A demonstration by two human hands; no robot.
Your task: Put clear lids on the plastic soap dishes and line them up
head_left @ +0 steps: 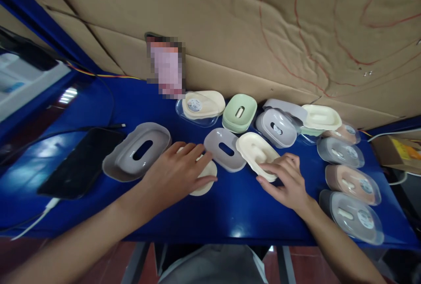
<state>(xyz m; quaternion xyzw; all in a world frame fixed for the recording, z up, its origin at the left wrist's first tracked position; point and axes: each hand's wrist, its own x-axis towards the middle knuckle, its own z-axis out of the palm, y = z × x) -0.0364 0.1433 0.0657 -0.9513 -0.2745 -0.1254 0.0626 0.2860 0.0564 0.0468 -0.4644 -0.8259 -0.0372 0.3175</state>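
Hands flat, fingers spread: left hand [179, 172] presses cream oval plastic tray [205, 178], right hand [285, 179] touches second cream tray [255, 151], neither grasped; better to pinch rims firmly.

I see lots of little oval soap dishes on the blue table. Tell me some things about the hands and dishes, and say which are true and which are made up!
1. The left hand lies flat on a cream dish. True.
2. The right hand holds the green dish. False: it touches a cream tray; the green one sits apart by the cardboard.
3. A black phone lies left of the big grey dish. True.
4. The table is red. False: blue.
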